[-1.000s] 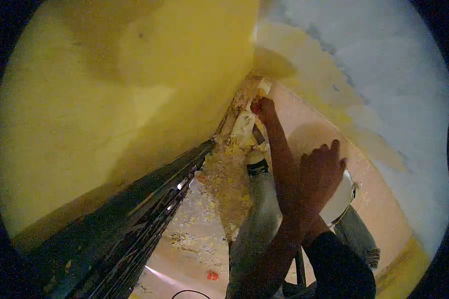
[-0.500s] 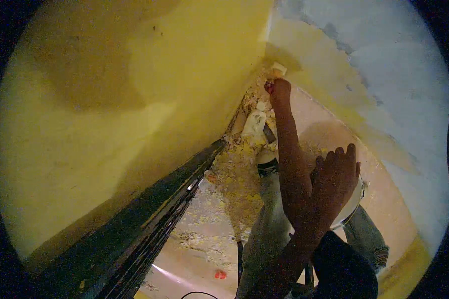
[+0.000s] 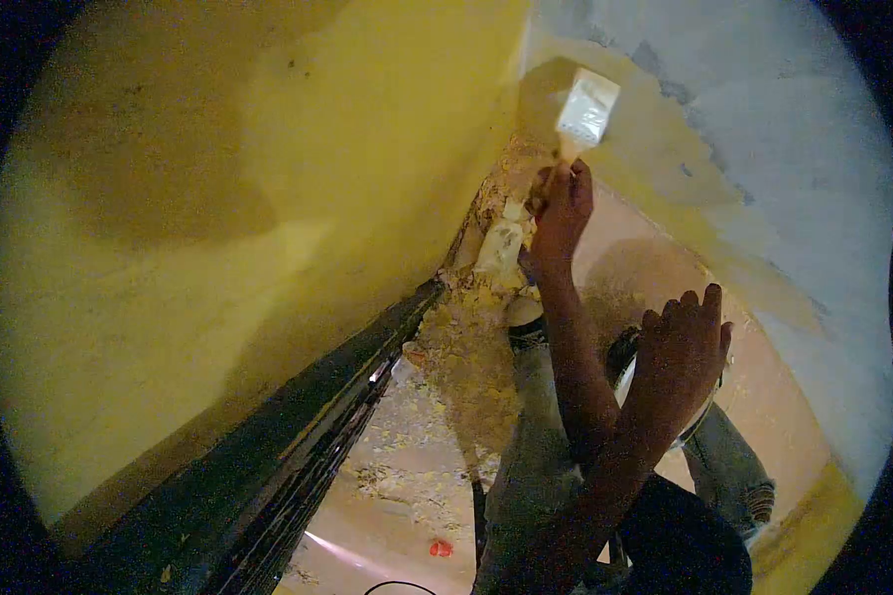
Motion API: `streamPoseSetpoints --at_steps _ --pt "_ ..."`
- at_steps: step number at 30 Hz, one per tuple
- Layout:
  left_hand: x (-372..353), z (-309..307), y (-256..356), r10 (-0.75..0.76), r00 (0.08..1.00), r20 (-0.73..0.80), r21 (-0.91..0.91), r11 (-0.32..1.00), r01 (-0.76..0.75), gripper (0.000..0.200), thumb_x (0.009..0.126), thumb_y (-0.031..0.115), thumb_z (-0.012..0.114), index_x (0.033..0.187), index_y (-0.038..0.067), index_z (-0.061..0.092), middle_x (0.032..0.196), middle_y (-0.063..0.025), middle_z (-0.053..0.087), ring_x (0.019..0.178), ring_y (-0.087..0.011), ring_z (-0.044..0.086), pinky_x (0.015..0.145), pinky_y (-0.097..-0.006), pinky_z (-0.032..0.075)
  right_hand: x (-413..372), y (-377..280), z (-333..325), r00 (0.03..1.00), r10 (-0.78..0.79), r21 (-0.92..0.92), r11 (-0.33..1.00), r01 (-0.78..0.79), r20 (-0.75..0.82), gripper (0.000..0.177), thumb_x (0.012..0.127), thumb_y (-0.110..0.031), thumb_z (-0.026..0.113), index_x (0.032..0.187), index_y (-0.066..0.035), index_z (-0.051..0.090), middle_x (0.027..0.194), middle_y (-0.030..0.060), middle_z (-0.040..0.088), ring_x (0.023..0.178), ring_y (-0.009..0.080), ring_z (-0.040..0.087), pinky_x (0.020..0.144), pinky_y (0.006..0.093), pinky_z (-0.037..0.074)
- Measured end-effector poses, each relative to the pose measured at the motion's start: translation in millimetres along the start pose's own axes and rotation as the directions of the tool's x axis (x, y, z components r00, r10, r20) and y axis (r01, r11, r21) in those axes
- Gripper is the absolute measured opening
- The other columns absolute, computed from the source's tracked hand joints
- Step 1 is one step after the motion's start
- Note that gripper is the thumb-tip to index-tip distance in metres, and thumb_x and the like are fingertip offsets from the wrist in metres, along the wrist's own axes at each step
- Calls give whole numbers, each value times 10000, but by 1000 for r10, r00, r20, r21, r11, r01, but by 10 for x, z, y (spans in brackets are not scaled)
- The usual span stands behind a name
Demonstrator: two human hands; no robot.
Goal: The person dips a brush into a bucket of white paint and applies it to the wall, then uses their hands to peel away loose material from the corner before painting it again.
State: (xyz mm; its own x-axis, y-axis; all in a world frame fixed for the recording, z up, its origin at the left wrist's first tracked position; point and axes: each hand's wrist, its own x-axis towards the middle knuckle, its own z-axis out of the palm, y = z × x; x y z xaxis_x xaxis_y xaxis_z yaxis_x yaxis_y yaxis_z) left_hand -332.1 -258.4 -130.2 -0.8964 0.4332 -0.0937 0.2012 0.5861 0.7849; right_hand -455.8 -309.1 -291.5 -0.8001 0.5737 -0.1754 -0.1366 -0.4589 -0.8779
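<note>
My right hand [image 3: 563,203] is closed around the handle of a flat paintbrush [image 3: 587,107]. The brush points up, with its shiny metal band and pale bristle end against the wall near the corner. My left forearm crosses over the right one. On the right side, my left hand [image 3: 683,347] shows its back, with fingers stretched out and nothing visible in them. It hangs over a white round-rimmed container [image 3: 702,415], mostly hidden beneath the hand and arm. Below the brush hand, a pale crumpled piece [image 3: 501,248] lies among yellowish debris [image 3: 481,327].
A yellow wall [image 3: 367,149] rises on the left, above a dark ledge [image 3: 298,416]. On the right stands a wall with peeling pale paint [image 3: 784,149]. My jeans-clad legs [image 3: 536,426] are below. A small red object [image 3: 441,547] lies on the floor.
The brush has swung up and now shows its flat face higher on the wall. My right hand has turned and moved slightly lower. My left hand has shifted a little right.
</note>
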Motion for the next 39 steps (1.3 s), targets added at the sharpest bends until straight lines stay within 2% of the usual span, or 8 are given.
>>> streamPoseSetpoints --at_steps 6,9,11,16,22,27,34,39 --pt "25 -26 -72 -5 1000 19 22 1000 4 350 904 305 548 1050 -13 552 867 -191 630 777 -337 635 686 -449 515 994 2106 -758 963 -268 -553 800 233 20 293 938 -66 503 1226 -19 473 830 24 533 636 74 479 506 230 396" --pt "55 -30 -75 10 1000 1 30 999 -10 354 905 305 547 1056 -15 551 871 -192 630 779 -340 633 692 -450 514 1129 2638 -690 990 -52 172 985 29 130 154 948 -153 470 1074 -67 484 735 19 492 591 98 465 474 255 379" --pt "53 9 -61 19 1000 -19 29 999 -19 357 905 306 546 1060 -16 550 874 -192 630 780 -342 633 696 -450 514 1138 2933 -679 936 4 608 759 -232 352 123 955 -212 448 973 -98 491 672 16 466 561 114 456 454 272 367" --pt "69 89 -65 26 999 -19 15 1000 -26 365 907 307 545 1070 -19 549 880 -193 629 783 -346 630 707 -452 512 1264 3313 -983 783 -75 757 328 -565 618 277 968 -328 403 771 -161 505 546 10 412 502 146 438 412 306 344" --pt "68 177 -39 61 997 -43 27 998 -60 374 909 308 543 1083 -23 548 887 -194 629 786 -352 628 719 -454 509 1288 3075 -1066 785 87 645 518 -562 614 385 962 -436 323 915 -164 591 646 41 549 399 216 431 352 394 371" --pt "152 95 54 -42 976 215 33 999 35 414 916 306 536 1144 -40 533 965 -224 629 860 -368 624 795 -458 496 852 1268 -136 969 245 125 963 -238 -43 235 970 -256 463 880 -66 568 602 16 488 434 113 432 387 278 374" --pt "121 187 45 -10 991 136 -11 1000 11 417 903 283 554 1170 -35 523 1004 -246 616 914 -376 615 823 -470 485 93 -205 175 982 -187 -291 941 175 -16 214 991 -238 456 890 -52 487 637 -6 450 528 74 425 456 247 377" --pt "159 107 76 -70 973 221 5 998 70 365 888 259 574 1115 -25 539 987 -227 626 899 -361 628 814 -460 493 838 743 -276 980 -194 -504 843 186 37 222 992 -233 445 875 -45 459 676 1 461 572 75 424 494 240 390"
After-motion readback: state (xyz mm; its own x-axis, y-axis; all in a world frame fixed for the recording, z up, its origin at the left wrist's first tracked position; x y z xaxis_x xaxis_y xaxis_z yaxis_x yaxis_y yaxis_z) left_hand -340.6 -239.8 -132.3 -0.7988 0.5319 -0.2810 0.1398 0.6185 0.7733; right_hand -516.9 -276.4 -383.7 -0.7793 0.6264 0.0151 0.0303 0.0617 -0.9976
